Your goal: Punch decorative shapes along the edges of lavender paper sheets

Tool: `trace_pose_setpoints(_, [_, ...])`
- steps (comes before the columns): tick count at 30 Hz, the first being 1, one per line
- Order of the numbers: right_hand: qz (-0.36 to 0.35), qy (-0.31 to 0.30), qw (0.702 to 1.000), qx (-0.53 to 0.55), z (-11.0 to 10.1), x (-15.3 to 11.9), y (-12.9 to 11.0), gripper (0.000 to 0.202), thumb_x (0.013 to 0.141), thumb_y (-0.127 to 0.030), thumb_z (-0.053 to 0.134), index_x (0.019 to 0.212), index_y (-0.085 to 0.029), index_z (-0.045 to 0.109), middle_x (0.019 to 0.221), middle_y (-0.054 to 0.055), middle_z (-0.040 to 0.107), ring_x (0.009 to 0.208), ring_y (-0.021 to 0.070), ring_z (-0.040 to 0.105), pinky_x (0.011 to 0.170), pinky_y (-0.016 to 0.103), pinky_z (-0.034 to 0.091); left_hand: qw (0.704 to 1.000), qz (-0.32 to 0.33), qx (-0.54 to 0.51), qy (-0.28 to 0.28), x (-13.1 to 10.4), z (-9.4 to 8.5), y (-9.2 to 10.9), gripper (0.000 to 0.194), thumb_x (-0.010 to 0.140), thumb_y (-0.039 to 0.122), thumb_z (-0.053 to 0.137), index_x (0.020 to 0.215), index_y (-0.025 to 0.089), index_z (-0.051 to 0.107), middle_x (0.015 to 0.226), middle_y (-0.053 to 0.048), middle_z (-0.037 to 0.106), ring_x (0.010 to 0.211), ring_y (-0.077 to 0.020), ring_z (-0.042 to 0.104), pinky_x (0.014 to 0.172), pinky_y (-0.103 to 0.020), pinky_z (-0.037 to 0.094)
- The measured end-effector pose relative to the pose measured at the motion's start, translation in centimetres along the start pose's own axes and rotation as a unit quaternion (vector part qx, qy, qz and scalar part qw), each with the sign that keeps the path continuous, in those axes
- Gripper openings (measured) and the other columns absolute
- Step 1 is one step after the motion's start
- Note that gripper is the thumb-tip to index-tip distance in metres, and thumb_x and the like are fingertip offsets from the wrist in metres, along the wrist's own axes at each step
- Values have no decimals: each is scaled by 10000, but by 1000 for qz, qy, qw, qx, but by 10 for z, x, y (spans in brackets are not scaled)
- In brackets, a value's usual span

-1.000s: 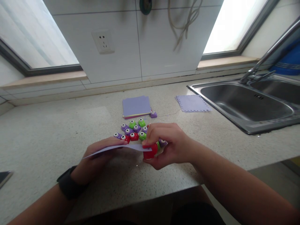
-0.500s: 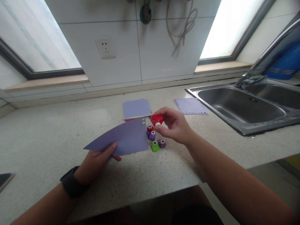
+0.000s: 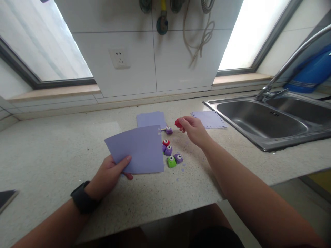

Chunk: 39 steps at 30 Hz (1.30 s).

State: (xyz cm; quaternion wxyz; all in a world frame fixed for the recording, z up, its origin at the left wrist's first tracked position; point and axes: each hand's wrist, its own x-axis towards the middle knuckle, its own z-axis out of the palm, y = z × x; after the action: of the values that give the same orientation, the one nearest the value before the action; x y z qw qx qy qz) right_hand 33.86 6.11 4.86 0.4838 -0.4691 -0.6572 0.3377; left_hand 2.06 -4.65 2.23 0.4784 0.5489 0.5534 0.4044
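I watched the left hand (image 3: pixel 110 175) pinch the purple sheet (image 3: pixel 138 148), long axis pointing two o'clock, while the right hand (image 3: pixel 194 130) gripped the red punch (image 3: pixel 178 123).

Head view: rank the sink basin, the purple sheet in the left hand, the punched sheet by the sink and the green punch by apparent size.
1. Sink basin
2. Purple sheet, though it is nearer the camera
3. Punched sheet
4. Green punch

Left hand (image 3: pixel 110 175) holds purple sheet (image 3: pixel 138 148) — right hand (image 3: pixel 193 130) pinches red punch (image 3: pixel 178 123).
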Motion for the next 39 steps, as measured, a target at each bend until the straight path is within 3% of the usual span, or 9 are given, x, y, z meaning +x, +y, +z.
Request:
trace_pose_setpoints(5, [13, -21, 990, -140, -2, 2, 4, 522, 1015, -533, 411, 724, -178, 657, 651, 40, 628, 616, 161, 548, 631, 335, 387, 999, -7, -52, -5, 3, -1, -5, 357, 869, 449, 727, 1021, 142, 629, 770, -31, 721, 509, -187, 671, 521, -334, 586])
trace_pose_setpoints(9, [8, -57, 974, -217, -1, 2, 5, 535, 1036, -498, 364, 650, -195, 578, 635, 41, 602, 628, 173, 537, 640, 342, 358, 996, -17, -88, -4, 5, -2, -9, 366, 861, 412, 744, 1079, 143, 626, 877, -56, 725, 565, -185, 680, 493, -331, 603])
trace_pose_setpoints(18, [10, -76, 966, -247, -3, 8, 12, 471, 1021, -432, 408, 752, -188, 707, 782, 104, 712, 763, 239, 605, 724, 364, 394, 992, -23, -120, 12, 5, 2, -7, 355, 842, 366, 765, 1097, 159, 630, 965, -60, 725, 613, -180, 672, 463, -325, 612])
trace_pose_setpoints(28, [10, -145, 942, -302, -3, 6, 20, 501, 1021, -495, 434, 673, -213, 659, 683, 84, 658, 600, 186, 508, 597, 350, 328, 991, -25, -127, 14, 5, 1, -7, 334, 838, 357, 773, 1072, 155, 646, 929, -54, 709, 618, -166, 651, 462, -303, 605])
trace_pose_setpoints(34, [-19, -179, 939, -294, -3, 7, 22, 371, 974, -492, 564, 814, -214, 751, 860, 112, 743, 744, 223, 603, 663, 357, 383, 992, -29, -122, 14, 5, 2, -5, 342, 837, 361, 777, 1074, 152, 648, 927, -46, 704, 630, -170, 653, 476, -315, 610])
trace_pose_setpoints(39, [20, -175, 949, -262, -2, 4, 16, 239, 888, -440, 697, 1001, -237, 752, 907, 64, 749, 777, 207, 640, 672, 332, 438, 993, -29, -113, 17, 6, 2, -7, 332, 837, 372, 774, 1051, 153, 646, 895, -36, 700, 621, -168, 646, 478, -318, 610])
